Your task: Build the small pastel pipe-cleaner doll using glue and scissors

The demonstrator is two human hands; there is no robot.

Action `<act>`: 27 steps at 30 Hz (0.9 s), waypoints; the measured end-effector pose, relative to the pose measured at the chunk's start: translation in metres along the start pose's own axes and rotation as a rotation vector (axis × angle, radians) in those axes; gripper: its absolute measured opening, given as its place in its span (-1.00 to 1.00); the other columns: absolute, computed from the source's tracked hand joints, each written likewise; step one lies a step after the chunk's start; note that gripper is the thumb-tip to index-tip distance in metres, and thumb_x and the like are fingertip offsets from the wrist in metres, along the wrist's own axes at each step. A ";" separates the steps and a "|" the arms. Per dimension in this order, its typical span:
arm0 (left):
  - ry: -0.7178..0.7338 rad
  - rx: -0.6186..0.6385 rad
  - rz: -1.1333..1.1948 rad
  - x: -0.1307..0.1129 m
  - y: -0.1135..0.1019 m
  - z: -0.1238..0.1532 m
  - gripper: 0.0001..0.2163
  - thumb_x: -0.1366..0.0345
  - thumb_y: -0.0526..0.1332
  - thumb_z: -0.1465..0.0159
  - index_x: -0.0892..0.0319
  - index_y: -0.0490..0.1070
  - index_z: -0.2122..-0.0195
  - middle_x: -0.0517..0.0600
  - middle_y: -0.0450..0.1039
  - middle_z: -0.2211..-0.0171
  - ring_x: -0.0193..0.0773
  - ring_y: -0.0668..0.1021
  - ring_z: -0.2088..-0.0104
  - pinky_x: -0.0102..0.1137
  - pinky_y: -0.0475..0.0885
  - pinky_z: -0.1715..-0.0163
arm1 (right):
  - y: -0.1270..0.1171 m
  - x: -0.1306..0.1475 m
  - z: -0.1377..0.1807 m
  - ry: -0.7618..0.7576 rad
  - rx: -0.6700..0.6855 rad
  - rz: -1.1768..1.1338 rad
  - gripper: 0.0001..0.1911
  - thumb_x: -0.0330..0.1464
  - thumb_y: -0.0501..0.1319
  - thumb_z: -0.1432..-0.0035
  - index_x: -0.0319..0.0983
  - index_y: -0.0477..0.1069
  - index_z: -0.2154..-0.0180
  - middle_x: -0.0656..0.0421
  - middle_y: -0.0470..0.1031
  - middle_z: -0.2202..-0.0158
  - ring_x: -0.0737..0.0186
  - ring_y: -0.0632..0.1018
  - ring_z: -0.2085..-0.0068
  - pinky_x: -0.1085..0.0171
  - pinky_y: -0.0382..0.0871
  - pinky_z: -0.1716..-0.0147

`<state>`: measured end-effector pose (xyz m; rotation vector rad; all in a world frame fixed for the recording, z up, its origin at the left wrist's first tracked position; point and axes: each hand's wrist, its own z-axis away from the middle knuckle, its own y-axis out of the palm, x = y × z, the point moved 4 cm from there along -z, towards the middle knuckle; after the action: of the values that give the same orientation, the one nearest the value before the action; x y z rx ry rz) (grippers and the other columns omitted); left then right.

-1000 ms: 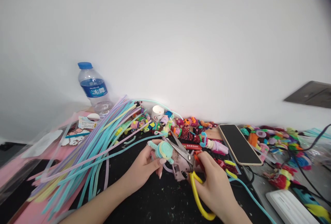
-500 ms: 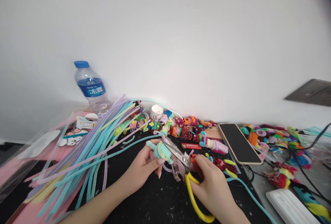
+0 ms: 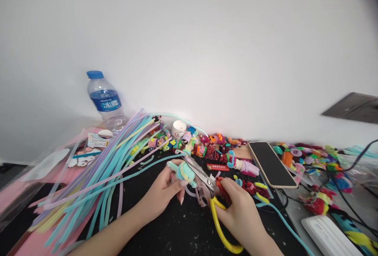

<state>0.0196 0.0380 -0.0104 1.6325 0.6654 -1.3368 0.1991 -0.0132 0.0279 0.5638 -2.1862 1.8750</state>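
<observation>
Between the thumb and fingers of my left hand (image 3: 167, 191) is a small mint-green pipe-cleaner figure (image 3: 186, 172) with a pale yellow band. My right hand (image 3: 240, 204) is closed around the handles of yellow-handled scissors (image 3: 217, 224). Their metal blades point up and left, right beside the figure; whether they touch it I cannot tell. Below the blades, partly covered, lies a pinkish tool (image 3: 201, 195) on the black mat (image 3: 171, 228). A red strip with white print (image 3: 217, 167) sits just beyond the scissors.
A big bundle of pastel pipe cleaners (image 3: 109, 173) spreads across the left, near a water bottle (image 3: 106, 102) against the wall. Finished colourful figures (image 3: 209, 149) line the back, with a white cup (image 3: 178, 129). To the right are a phone (image 3: 273, 164), cables and a white box (image 3: 330, 235).
Both hands keep nearly the same pose, with the figure and scissors held as before. The right hand and scissors sit very slightly further left; the view has shifted a little.
</observation>
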 end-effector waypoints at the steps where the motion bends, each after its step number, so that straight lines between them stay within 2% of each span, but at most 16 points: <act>1: 0.000 0.000 0.000 0.000 0.000 0.000 -0.64 0.22 0.17 -0.23 0.20 0.14 0.00 -0.21 0.28 0.64 -0.40 0.37 0.65 -0.43 0.30 0.55 | 0.000 0.000 0.000 0.003 0.000 0.001 -0.82 -0.40 0.17 0.04 -0.17 0.13 0.50 0.23 0.33 0.49 0.25 0.42 0.49 0.34 0.23 0.51; 10: 0.009 -0.007 0.000 -0.001 0.001 0.002 -0.69 0.20 0.19 -0.22 0.19 0.21 0.07 -0.18 0.31 0.63 -0.39 0.38 0.64 -0.43 0.29 0.55 | 0.004 -0.006 0.001 -0.054 -0.069 0.048 -0.79 -0.40 0.13 0.01 -0.16 0.07 0.53 0.26 0.26 0.57 0.29 0.35 0.56 0.38 0.17 0.58; 13: 0.017 -0.012 0.004 0.000 -0.001 0.001 -0.67 0.18 0.19 -0.21 0.20 0.21 0.06 -0.18 0.31 0.64 -0.39 0.38 0.65 -0.43 0.28 0.56 | -0.002 -0.010 0.002 -0.022 -0.147 0.021 -0.80 -0.40 0.12 0.00 -0.15 0.06 0.51 0.29 0.25 0.58 0.31 0.33 0.58 0.38 0.16 0.59; 16: 0.021 -0.012 0.002 0.000 -0.002 0.000 -0.66 0.19 0.18 -0.21 0.21 0.20 0.04 -0.18 0.30 0.63 -0.39 0.38 0.65 -0.43 0.28 0.57 | -0.007 -0.011 0.003 0.036 -0.163 0.003 -0.82 -0.38 0.14 0.02 -0.15 0.09 0.43 0.28 0.28 0.53 0.28 0.35 0.56 0.36 0.19 0.58; 20: 0.021 -0.009 -0.021 -0.002 -0.001 0.000 -0.65 0.21 0.17 -0.22 0.21 0.17 0.02 -0.19 0.30 0.62 -0.40 0.38 0.65 -0.42 0.28 0.55 | -0.009 -0.005 0.004 0.003 -0.137 -0.015 -0.80 -0.40 0.12 0.05 -0.15 0.11 0.34 0.24 0.32 0.46 0.24 0.39 0.52 0.33 0.23 0.55; 23: 0.015 -0.004 -0.026 -0.003 0.000 0.000 -0.63 0.21 0.18 -0.22 0.20 0.15 0.00 -0.20 0.28 0.61 -0.40 0.37 0.64 -0.42 0.29 0.54 | -0.006 0.000 0.003 -0.052 -0.082 -0.005 -0.83 -0.42 0.13 0.05 -0.16 0.13 0.38 0.24 0.33 0.47 0.24 0.40 0.50 0.33 0.24 0.53; 27: 0.002 0.005 -0.038 -0.003 0.001 0.001 -0.62 0.21 0.19 -0.22 0.20 0.14 -0.01 -0.21 0.28 0.61 -0.40 0.38 0.63 -0.42 0.30 0.53 | -0.002 -0.001 0.002 -0.011 -0.017 0.015 -0.84 -0.37 0.16 0.02 -0.16 0.14 0.44 0.24 0.36 0.47 0.24 0.43 0.48 0.33 0.22 0.52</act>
<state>0.0189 0.0374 -0.0070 1.6322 0.6980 -1.3658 0.2013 -0.0153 0.0288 0.5571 -2.2169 1.8627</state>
